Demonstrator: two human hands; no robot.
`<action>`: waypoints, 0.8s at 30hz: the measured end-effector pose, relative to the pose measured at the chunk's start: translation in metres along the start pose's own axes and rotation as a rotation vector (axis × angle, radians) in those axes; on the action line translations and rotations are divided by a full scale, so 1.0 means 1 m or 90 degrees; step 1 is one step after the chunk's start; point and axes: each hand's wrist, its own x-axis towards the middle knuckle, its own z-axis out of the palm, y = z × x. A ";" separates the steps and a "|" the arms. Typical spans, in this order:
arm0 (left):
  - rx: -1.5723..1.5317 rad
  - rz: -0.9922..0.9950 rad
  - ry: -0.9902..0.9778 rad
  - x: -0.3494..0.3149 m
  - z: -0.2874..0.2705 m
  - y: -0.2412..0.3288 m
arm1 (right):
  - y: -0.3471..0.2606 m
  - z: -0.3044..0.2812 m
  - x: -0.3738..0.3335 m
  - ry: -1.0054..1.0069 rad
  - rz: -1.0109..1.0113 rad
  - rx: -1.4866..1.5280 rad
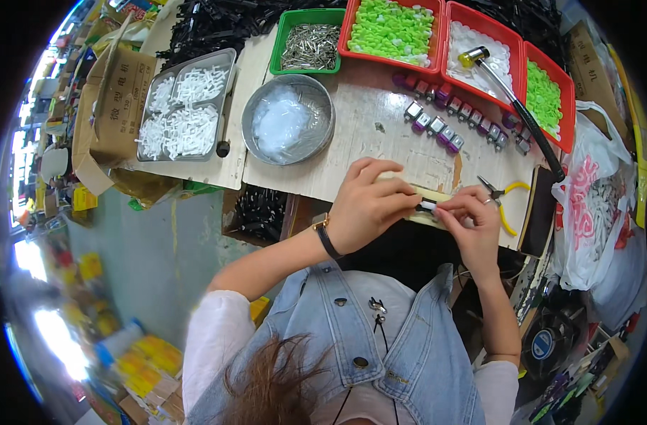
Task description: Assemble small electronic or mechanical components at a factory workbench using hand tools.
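Both hands work close together at the bench's near edge. Left hand (377,197): fingers curled, thumb and fingertips nearly closed on the left end of a small black-and-white part (428,206). Right hand (472,219): thumb and forefinger pinched at its right end, other fingers bent. Exact contact is partly covered by the fingers.

The part sits between the two sets of fingertips, over a pale yellow block (421,218); cannot tell whether it touches the block. Likely very light, stiff, probably plastic, perhaps slick; a thin piece might snap if bent. Best held by its two ends, fingertip pressure only, middle left free.

Just right of the right hand: yellow-handled pliers (515,187), splayed, and past them a dark pad (538,212). Beyond the hands, rows of small silver-and-purple motors (437,126).

Farther out: a round metal bowl (323,127) with clear and whitish contents, a divided tray (226,99) of white pieces, a green tray (306,70) of metal pins, red trays (391,61) of green and white pieces. A black-handled hammer (511,95) lies across the red ones.
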 end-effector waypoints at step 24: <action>-0.017 0.018 0.049 -0.003 0.007 0.009 | -0.025 -0.121 0.392 0.176 -0.479 -0.610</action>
